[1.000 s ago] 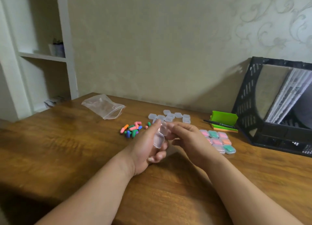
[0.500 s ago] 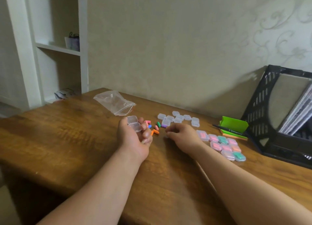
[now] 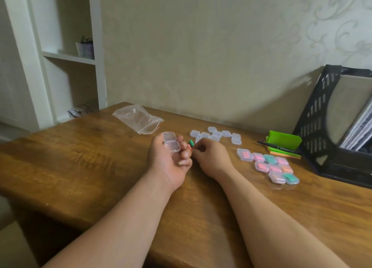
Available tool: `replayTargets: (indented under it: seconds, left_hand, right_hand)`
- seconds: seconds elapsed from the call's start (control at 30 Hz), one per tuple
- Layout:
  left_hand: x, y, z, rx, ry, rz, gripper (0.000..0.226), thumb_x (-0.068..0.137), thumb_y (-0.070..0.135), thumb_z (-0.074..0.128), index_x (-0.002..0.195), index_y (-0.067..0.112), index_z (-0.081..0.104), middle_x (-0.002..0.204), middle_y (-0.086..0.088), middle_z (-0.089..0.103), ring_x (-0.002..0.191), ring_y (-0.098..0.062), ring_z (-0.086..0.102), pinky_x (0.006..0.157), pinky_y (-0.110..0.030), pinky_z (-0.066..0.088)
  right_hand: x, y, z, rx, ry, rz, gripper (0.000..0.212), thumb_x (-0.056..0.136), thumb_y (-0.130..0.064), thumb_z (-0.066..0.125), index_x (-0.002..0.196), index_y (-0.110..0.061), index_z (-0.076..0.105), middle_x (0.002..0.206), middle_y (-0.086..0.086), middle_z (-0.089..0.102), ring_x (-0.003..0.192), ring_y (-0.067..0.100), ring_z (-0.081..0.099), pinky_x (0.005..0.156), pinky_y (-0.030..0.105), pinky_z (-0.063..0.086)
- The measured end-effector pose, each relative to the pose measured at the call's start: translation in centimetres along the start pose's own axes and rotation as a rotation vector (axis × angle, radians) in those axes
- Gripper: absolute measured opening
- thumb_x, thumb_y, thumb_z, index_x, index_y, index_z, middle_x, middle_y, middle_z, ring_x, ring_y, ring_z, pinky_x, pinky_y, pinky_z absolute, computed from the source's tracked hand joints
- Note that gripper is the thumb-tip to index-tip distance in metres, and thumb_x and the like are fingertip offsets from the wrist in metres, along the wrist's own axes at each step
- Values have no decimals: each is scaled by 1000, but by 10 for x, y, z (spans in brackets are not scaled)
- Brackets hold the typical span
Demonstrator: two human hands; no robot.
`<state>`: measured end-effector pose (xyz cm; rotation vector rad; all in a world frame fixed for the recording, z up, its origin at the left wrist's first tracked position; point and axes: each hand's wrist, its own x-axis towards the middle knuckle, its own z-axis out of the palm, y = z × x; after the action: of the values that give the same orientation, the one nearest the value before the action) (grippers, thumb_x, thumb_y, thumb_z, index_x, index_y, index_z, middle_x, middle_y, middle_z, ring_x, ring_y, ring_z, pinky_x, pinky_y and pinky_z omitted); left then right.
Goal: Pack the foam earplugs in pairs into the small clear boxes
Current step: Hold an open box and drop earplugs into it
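The left hand (image 3: 169, 159) curls round an open box (image 3: 170, 145) toward the table's (image 3: 80, 167) far edge, and the right hand (image 3: 211, 157) curls beside a green plug (image 3: 191, 142), pinch unclear, so a fumbled plug may roll away.

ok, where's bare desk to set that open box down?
Free: desk left of the left hand, nearer than the zip bag; also the near edge in front of the filled boxes. Crowded: between right hand, empty boxes and filled boxes.

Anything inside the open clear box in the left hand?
The open clear box in the left hand looks empty in both halves; nothing coloured shows through. Its underside, against the hand, is hidden.
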<state>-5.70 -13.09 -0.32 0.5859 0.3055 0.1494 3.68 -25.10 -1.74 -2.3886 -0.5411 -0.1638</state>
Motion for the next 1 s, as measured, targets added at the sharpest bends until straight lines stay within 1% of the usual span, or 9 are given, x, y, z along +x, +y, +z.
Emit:
replayTargets:
  seconds: [0.13,0.23,0.3,0.43,0.5,0.6,0.77,0.9,1.0]
  left_hand:
    - [-3,-8,6,137,-30,-86,27,102,32,47,88,13,61,72,-5,54,55,-16,45,46,-23,28]
    - [-1,-12,7,173,-16,-97,26,103,30,46,90,13,61,73,-5,50,57,-17,43,47,-23,27]
    - [1,-12,6,146,-28,-91,26,103,29,45,90,14,60,74,-5,47,58,-17,41,45,-23,27]
    - [2,-12,4,125,-53,-75,28,105,30,40,91,18,61,74,-3,48,58,-17,43,43,-22,31]
    - [1,-12,4,143,-68,-70,28,105,29,37,92,20,60,75,-3,51,58,-16,44,44,-22,32]
    - [-3,-12,6,160,-83,-92,33,107,29,36,89,19,61,73,-3,53,58,-15,44,45,-22,32]
    - [-4,-11,6,161,-103,-105,40,110,31,34,87,16,64,71,-4,61,60,-16,46,52,-25,33]
    - [-1,-11,4,123,-103,-98,37,109,29,35,89,16,63,71,-3,58,60,-15,47,52,-25,33]
    - [-1,-7,5,41,-85,-75,28,107,26,40,90,14,60,73,-5,52,60,-15,48,47,-23,33]
  right_hand:
    - [-9,3,-22,234,60,11,8,100,-32,73,104,-25,74,100,-9,71,93,9,66,73,25,51]
    - [-14,-6,-42,412,103,-62,6,97,-24,78,97,-20,74,92,-1,75,81,10,67,70,30,51]
    - [-17,-17,-50,486,45,-134,5,96,-18,78,95,-15,75,88,2,77,75,10,66,70,33,53]
    - [-26,-33,-47,403,-87,-203,3,93,-14,78,91,-15,76,84,5,79,77,19,75,72,31,58]
    - [-29,-35,-44,342,-127,-195,2,93,-11,76,91,-12,75,78,8,79,69,21,76,67,28,58]
    - [-31,-36,-43,332,-150,-175,6,94,-11,77,90,-7,74,76,8,77,60,18,74,60,24,55]
    - [-33,-40,-40,255,-125,-182,6,93,-15,78,91,-11,75,78,-3,75,57,7,70,55,15,49]
    - [-32,-38,-39,340,-141,-173,7,94,-20,80,94,-15,75,75,-4,76,61,12,72,61,22,54]
    - [-22,-29,-38,404,7,-132,2,96,-23,75,96,-24,77,88,-4,76,78,12,70,72,31,57]
